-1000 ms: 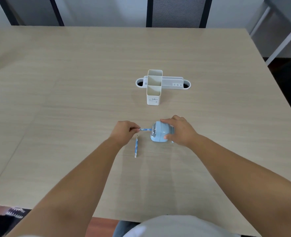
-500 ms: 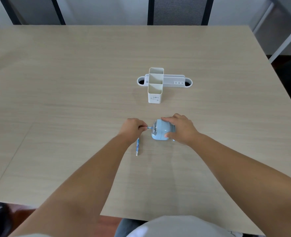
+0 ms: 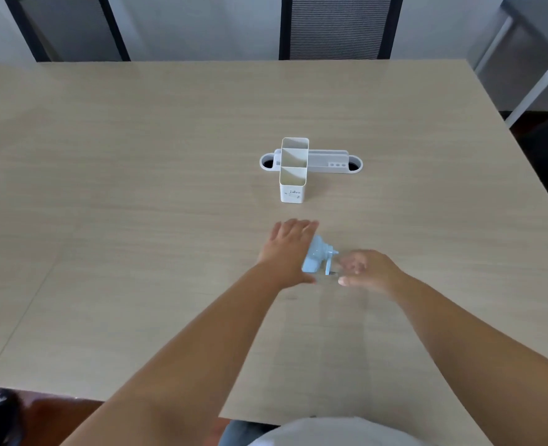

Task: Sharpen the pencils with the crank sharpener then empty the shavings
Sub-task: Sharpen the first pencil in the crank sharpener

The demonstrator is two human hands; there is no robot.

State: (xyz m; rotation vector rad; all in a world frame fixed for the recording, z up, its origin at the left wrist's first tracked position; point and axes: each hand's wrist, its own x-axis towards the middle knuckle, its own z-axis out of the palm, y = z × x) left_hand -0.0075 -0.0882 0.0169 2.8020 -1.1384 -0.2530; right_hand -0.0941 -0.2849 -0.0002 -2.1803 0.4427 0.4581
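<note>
Head view: the left hand [image 3: 287, 252] is laid over the pale blue crank sharpener [image 3: 314, 257], its fingers fairly straight and spread, pressing on the body rather than curled round it. The right hand [image 3: 367, 270] is blurred and sits just beside the crank handle [image 3: 330, 263], at 3 o'clock of the sharpener; its fingers look loosely parted, and it cannot be told whether the handle is touched. The sharpener's long axis runs roughly from 9 to 3 o'clock, with the crank end turned toward the right hand, so that hand is judged the nearer one for cranking. No pencil can be made out; any is hidden under the left hand. The white divided holder [image 3: 293, 170] stands well apart at 12 o'clock on the table [image 3: 137, 220]. Small dark print is seen on its front face, too small to be read. No brand is legible on the sharpener.
</note>
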